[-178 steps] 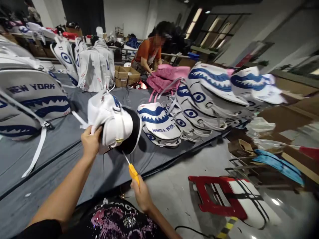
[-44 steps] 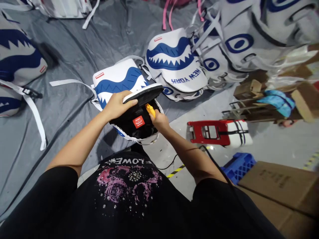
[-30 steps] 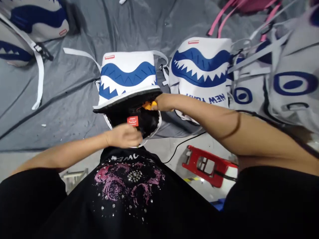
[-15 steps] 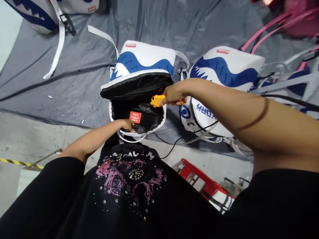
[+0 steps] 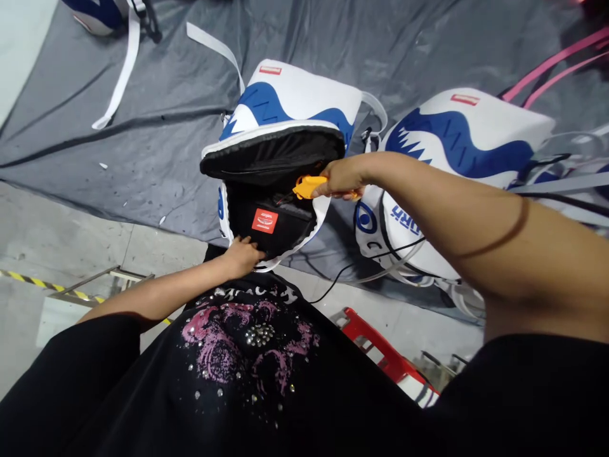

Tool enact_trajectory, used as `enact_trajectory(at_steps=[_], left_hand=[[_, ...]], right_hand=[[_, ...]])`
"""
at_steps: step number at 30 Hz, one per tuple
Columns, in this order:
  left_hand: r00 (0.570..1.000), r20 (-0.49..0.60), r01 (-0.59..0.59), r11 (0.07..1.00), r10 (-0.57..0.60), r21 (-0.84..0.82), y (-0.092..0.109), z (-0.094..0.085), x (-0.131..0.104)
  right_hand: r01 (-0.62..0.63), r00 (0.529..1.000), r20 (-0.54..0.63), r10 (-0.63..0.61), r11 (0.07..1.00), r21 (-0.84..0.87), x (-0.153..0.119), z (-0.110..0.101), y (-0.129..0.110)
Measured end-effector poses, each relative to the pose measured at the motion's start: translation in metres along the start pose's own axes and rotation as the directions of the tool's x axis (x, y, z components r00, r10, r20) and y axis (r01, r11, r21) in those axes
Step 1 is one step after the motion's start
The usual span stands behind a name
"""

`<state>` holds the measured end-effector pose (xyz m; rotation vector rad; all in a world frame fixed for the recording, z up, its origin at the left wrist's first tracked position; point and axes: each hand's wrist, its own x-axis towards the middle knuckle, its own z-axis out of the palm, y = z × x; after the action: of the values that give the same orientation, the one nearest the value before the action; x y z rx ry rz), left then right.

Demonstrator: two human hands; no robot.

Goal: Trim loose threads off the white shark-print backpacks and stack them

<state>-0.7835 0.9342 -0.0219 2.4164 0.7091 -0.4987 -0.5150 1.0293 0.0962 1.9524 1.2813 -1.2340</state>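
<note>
A white and blue backpack [image 5: 304,95] lies in front of me with its top unzipped and its black lining showing. Inside it is a red label [image 5: 264,221]. My left hand [image 5: 242,256] is at the near rim of the opening, its fingers curled over the edge. In my right hand [image 5: 339,178] is an orange tool [image 5: 308,187] with a thin dark tip; this hand is at the right side of the opening, and the tip points into the bag. The tool's exact kind is hard to make out.
A second white and blue backpack [image 5: 466,136] lies to the right, under my right forearm. Grey sheeting [image 5: 157,158] covers the work surface. White straps and pink straps [image 5: 556,63] lie about. Below are a red stool [image 5: 375,349] and yellow-black tape [image 5: 28,279].
My left hand has come up out of the bag's opening onto its near rim. My right hand stays at the right side with the orange tool. The view has shifted slightly.
</note>
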Motion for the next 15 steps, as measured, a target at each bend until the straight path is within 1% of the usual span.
enact_trajectory(at_steps=[2,3,4,5,7,8,9,10,11,12,13,14,15], left_hand=[[0.992,0.105,0.072,0.997,-0.074,0.027,-0.005,-0.008,0.017],[0.986,0.141,0.08,0.996,-0.084,0.034,-0.007,-0.011,0.024],[0.985,0.154,0.076,0.996,-0.081,0.037,-0.008,-0.012,0.029],[0.987,0.142,0.065,0.997,-0.071,0.043,-0.008,-0.012,0.03],[0.998,0.061,0.025,0.997,-0.029,0.067,-0.005,-0.01,0.021],[1.0,-0.016,-0.011,0.996,0.013,0.085,-0.003,-0.01,0.012],[0.989,-0.133,-0.043,0.994,0.057,0.105,-0.001,-0.012,0.002],[0.955,-0.285,-0.052,0.991,0.086,0.126,0.001,-0.018,-0.009],[0.888,-0.451,-0.03,0.99,0.09,0.138,0.001,-0.028,-0.019],[0.799,-0.598,0.02,0.991,0.064,0.133,-0.001,-0.042,-0.025],[0.706,-0.708,0.081,0.991,0.022,0.111,-0.004,-0.059,-0.027],[0.632,-0.774,0.137,0.988,-0.027,0.077,-0.01,-0.078,-0.026],[0.591,-0.803,0.177,0.984,-0.078,0.035,-0.017,-0.099,-0.021]], right_hand=[[0.063,0.998,-0.024,-0.063,0.998,-0.006,0.005,0.001,0.006],[0.104,0.994,-0.041,-0.104,0.995,-0.012,0.007,0.0,0.01],[0.154,0.987,-0.051,-0.155,0.988,-0.021,0.01,0.0,0.015],[0.207,0.976,-0.057,-0.209,0.978,-0.029,0.013,-0.001,0.02],[0.292,0.953,-0.068,-0.294,0.956,-0.034,0.016,-0.001,0.029],[0.314,0.946,-0.082,-0.315,0.949,-0.028,0.016,0.0,0.031],[0.318,0.942,-0.106,-0.318,0.948,-0.02,0.014,0.003,0.032],[0.305,0.943,-0.137,-0.303,0.952,-0.01,0.012,0.007,0.031],[0.284,0.945,-0.167,-0.28,0.959,-0.001,0.007,0.013,0.028],[0.268,0.943,-0.206,-0.262,0.964,0.002,0.001,0.022,0.024],[0.258,0.934,-0.257,-0.249,0.966,-0.001,-0.006,0.034,0.019],[0.251,0.916,-0.32,-0.24,0.968,-0.007,-0.014,0.049,0.014],[0.246,0.893,-0.386,-0.23,0.969,-0.009,-0.022,0.067,0.01]])
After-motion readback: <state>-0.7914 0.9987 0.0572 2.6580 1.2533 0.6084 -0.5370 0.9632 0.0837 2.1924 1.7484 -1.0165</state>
